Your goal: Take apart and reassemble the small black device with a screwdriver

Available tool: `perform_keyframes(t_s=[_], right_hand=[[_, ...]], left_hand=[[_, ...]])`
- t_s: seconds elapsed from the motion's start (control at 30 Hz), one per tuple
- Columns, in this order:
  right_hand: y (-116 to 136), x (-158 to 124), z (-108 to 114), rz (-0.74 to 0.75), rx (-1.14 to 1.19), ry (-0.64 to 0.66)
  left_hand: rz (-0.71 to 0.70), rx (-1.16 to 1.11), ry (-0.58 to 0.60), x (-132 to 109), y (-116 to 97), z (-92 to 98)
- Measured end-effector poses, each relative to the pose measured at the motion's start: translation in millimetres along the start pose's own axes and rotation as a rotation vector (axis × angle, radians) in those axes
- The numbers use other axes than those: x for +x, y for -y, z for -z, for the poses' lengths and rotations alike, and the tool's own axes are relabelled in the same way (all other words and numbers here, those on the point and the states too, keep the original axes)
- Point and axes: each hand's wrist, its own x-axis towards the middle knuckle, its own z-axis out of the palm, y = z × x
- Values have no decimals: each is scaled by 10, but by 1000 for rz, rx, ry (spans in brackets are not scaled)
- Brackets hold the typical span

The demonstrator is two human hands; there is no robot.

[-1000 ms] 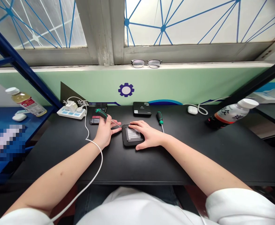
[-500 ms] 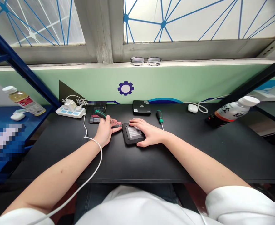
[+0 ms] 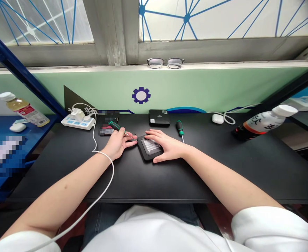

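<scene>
Black desk [image 3: 154, 182]; left hand [image 3: 117, 142] fingers clamped on screwdriver [image 3: 115, 126], tip near black case [image 3: 149, 145]; right hand [image 3: 171, 144] atop, thumb apart from fingers.

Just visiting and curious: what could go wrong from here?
The green-and-black-handled metal screwdriver in the left hand, angled toward the flat, squarish black case, could slip and scratch it, or jab the right hand resting there. The long white cable crossing the left arm might snag.
</scene>
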Motion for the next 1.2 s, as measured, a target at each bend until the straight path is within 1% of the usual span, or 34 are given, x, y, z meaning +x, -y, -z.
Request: perform_keyframes(t_s=[0.2,0.33,0.43,0.7,1.0,1.2], right_hand=[[67,-2,-2,-11,-21,-13],[86,8,-9,-11,-17,-33],[77,10,-8,-5,-16,-34],[62,10,31,19,23,6],[58,10,31,-6,30,21],[40,9,19,28,29,-6]], left_hand=[[-2,-18,-37,-35,8,-39],[-58,-44,-79,-75,28,-67],[-82,-18,-72,-96,29,-80],[4,-21,-136,-130,-51,-148],[19,-11,-129,-134,-84,-146],[47,6,-83,-118,-97,-123]])
